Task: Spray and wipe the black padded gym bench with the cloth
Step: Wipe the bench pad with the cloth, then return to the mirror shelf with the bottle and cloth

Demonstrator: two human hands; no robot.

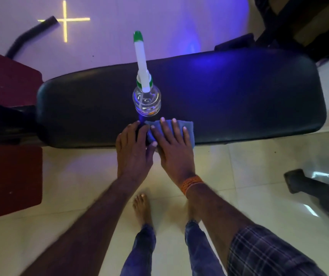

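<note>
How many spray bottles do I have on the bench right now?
1. The spray bottle stands upright at the middle of the bench, just behind the blue cloth under the right hand. No other shows.

Right hand (174,148) flat on blue cloth (187,129), left hand (132,148) beside, spray bottle (147,100) upright on bench (239,96)

A pale tiled floor (80,196) is seen underfoot, washed violet farther off, where a yellow cross of light (65,20) is shown. One arm of the cross is overlapped by the end of a black curved tube (30,34). Dark red slabs (14,80) are set at the left edge. A dark dumbbell (298,182) is laid on the tiles at the right, well apart from black equipment (298,22) at the top right.
</note>
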